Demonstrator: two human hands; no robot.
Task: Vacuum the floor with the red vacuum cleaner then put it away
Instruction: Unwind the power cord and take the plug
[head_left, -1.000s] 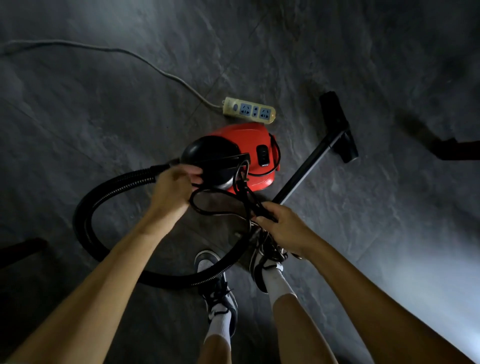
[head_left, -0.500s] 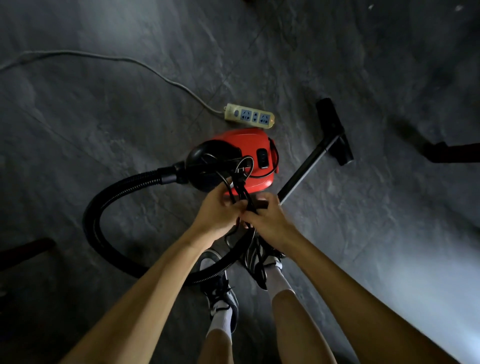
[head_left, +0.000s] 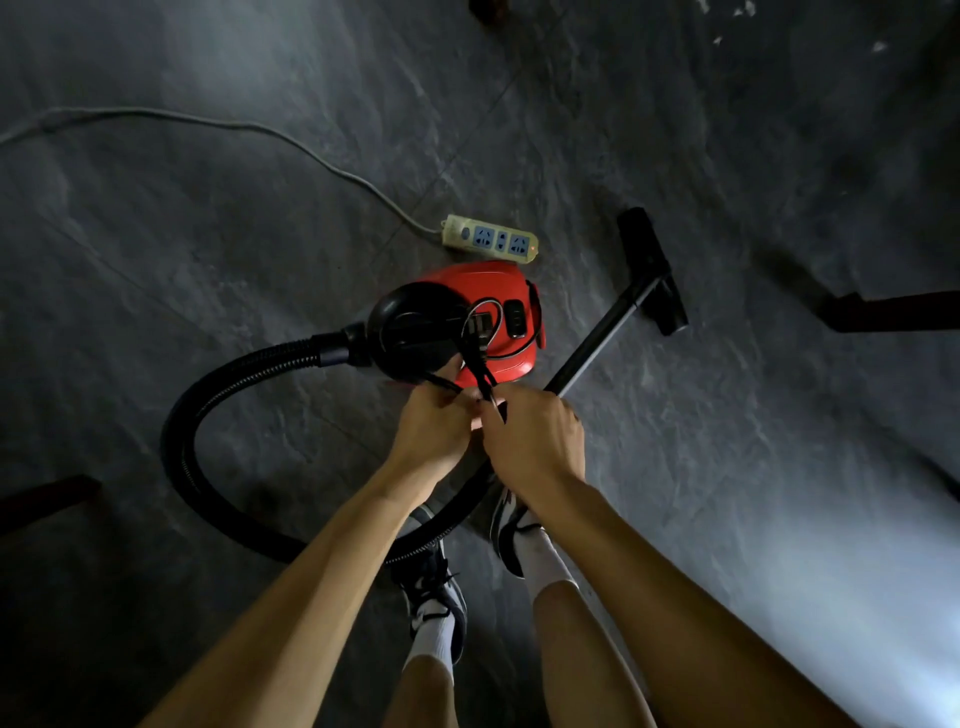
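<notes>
The red vacuum cleaner (head_left: 488, 291) sits on the dark stone floor in front of my feet, with a black domed front. Its ribbed black hose (head_left: 208, 405) loops left and back under my arms. The black wand (head_left: 608, 338) runs up right to the floor nozzle (head_left: 652, 270). My left hand (head_left: 431, 426) and right hand (head_left: 535, 436) are pressed together just below the vacuum, both closed on the bundled black power cord (head_left: 480, 358), whose plug end loops up over the vacuum body.
A pale power strip (head_left: 491, 241) with blue sockets lies just beyond the vacuum, its grey cable (head_left: 260, 127) trailing off to the far left. Dark furniture legs show at the right edge (head_left: 893, 312) and left edge (head_left: 47, 499). My two shoes stand under my hands.
My left hand came off the vacuum's dome and joined my right hand on the cord. The loose cord loop has been gathered into a tight bundle between both hands.
</notes>
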